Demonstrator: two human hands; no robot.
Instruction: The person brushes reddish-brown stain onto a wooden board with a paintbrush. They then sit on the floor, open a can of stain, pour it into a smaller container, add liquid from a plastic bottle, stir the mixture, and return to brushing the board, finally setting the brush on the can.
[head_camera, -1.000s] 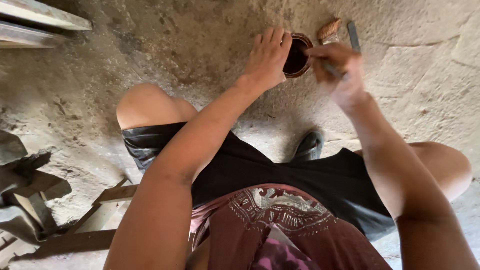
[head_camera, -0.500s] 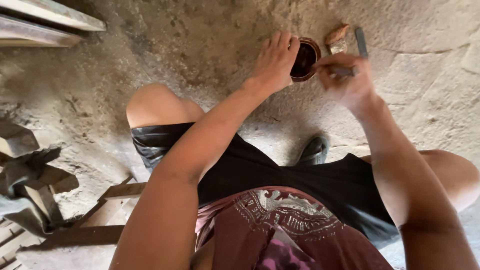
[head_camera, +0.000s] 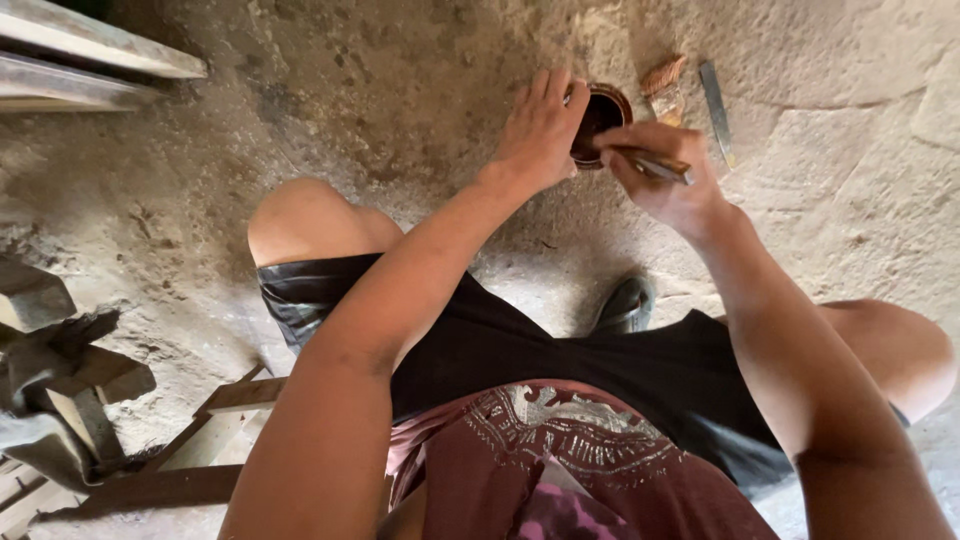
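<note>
Head view, looking straight down at a squatting person. Small round can (head_camera: 603, 112) sits on the rough stone floor (head_camera: 400, 90) in the upper middle of the frame; dark inside, rusty-brown rim. Only the right part of the opening and rim shows, the rest is covered by the left hand. Contents too dark to tell.

Left hand (head_camera: 540, 130) lies over the can's left side, fingers spread and pointing up the frame, fingertips touching the rim. Grip is loose and flat, more a steadying press than a closed grasp; whether the thumb wraps the far side is hidden.

Right hand (head_camera: 665, 175) is just right of the can, fingers pinched tight around a thin stick-like tool (head_camera: 655, 165). The tool's tip points toward the can's opening; tip itself hidden behind fingers and rim, so cannot tell if it is a brush or a stick.

Upper right of the can: a small woven-looking brownish object (head_camera: 664, 80), blurred, kind unclear. Just right of it a flat narrow metal blade (head_camera: 716, 108) lies on the floor.

Middle: black shorts (head_camera: 560, 350), one dark shoe (head_camera: 626, 305) partly hidden. Bottom: maroon printed shirt (head_camera: 560, 470), cut off by the edge. Lower left: wooden scraps (head_camera: 110, 400), partly cut off. Upper left: pale planks (head_camera: 90, 55), cropped.
</note>
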